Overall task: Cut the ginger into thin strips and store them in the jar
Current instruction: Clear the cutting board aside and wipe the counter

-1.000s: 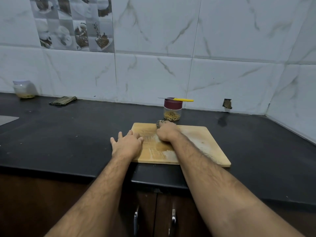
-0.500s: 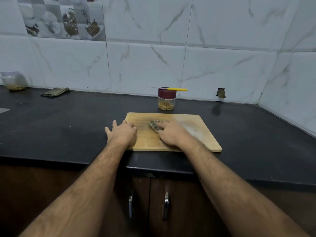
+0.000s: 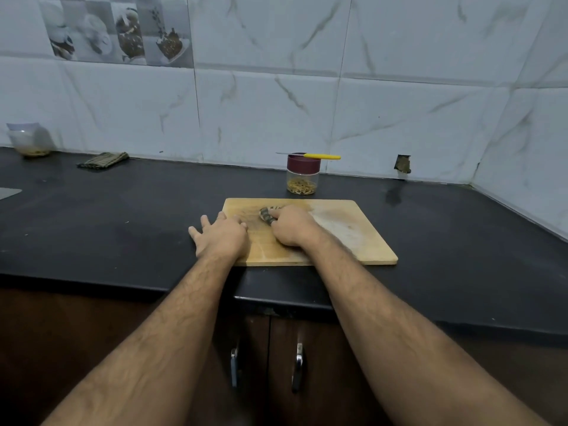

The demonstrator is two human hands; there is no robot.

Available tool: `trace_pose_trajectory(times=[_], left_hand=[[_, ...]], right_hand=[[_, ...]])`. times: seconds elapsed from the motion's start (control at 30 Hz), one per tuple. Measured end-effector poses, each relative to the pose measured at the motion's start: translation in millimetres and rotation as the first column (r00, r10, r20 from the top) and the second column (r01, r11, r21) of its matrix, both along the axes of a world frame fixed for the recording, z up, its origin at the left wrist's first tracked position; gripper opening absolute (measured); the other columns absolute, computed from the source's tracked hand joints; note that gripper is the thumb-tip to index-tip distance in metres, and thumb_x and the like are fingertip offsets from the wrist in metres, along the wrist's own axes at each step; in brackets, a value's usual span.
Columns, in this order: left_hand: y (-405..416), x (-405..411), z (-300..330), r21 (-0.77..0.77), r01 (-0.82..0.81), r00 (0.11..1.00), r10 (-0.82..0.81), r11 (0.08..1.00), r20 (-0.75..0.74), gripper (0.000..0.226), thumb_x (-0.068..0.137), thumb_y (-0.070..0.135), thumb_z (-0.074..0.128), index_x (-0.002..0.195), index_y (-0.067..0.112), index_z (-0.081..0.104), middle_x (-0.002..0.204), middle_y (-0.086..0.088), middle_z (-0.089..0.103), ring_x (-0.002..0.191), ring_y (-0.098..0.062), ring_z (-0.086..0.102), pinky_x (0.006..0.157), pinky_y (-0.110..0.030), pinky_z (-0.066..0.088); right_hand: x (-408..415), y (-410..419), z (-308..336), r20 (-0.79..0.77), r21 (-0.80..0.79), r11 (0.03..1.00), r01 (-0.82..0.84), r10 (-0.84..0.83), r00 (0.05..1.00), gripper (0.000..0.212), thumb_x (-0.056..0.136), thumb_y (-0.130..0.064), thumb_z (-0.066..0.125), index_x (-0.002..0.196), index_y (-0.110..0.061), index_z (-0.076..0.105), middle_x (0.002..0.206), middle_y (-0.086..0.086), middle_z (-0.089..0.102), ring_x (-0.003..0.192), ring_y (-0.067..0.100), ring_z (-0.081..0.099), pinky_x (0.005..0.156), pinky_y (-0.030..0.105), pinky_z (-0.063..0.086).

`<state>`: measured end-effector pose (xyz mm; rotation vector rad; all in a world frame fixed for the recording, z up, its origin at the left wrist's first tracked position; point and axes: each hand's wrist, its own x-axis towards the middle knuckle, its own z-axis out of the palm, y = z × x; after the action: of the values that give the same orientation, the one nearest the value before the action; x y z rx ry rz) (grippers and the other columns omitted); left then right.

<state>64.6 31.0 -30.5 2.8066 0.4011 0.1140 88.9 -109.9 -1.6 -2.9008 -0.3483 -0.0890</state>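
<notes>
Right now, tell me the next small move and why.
Probably keep wiping: draw the right hand, which grips a dark striped cloth, across the cutting board. The left hand lies flat on the board's left edge, steadying it. The jar is lidded, strips inside, the knife resting on its lid, so cutting looks done.

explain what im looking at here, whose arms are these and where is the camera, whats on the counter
There is no machine: these are a person's bare arms, filmed by one wide-angle camera worn on their head, looking forward and down. The left hand lies flat, fingers spread, on the left edge of a wooden cutting board on a black counter. The right hand grips a striped cloth against the board. Behind the board stands a jar with a maroon lid and yellowish strips inside; a yellow-handled knife lies across its lid. Far left are another container and a folded cloth.
</notes>
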Motion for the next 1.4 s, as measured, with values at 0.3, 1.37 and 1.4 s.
trace_pose_trajectory(times=[0.3,1.37,1.4], left_hand=[[-10,-1,1,0.027,-0.001,1.0,0.001,1.0,0.007,0.045,0.103,0.023,0.025,0.139,0.035,0.049,0.161,0.0,0.025,0.15,-0.032,0.009,0.118,-0.058,0.004],[-7,-3,-3,0.169,0.213,0.976,-0.217,0.962,0.005,0.071,0.095,0.069,0.013,0.151,0.031,0.033,0.162,-0.003,0.023,0.151,-0.026,0.012,0.121,-0.056,0.004],[-8,-4,-2,0.165,0.211,0.977,-0.214,0.964,0.001,0.072,0.095,0.07,0.014,0.152,0.03,0.031,0.163,-0.003,0.022,0.151,-0.026,0.012,0.121,-0.055,0.004]], right_hand=[[-68,6,-23,0.177,0.027,0.989,-0.142,0.135,0.975,0.033,0.101,-0.031,0.04,0.117,-0.015,0.064,0.114,0.009,0.06,0.105,0.028,0.057,0.082,0.037,0.047],[9,-129,-12,0.043,0.144,0.912,0.384,-0.393,0.918,0.044,0.089,-0.014,0.042,0.127,-0.021,0.064,0.128,0.004,0.063,0.109,0.026,0.061,0.088,0.036,0.053],[14,-124,-10,0.038,0.131,0.911,0.391,-0.399,0.916,0.041,0.089,-0.012,0.043,0.122,-0.017,0.066,0.122,0.006,0.065,0.105,0.026,0.062,0.086,0.036,0.055]])
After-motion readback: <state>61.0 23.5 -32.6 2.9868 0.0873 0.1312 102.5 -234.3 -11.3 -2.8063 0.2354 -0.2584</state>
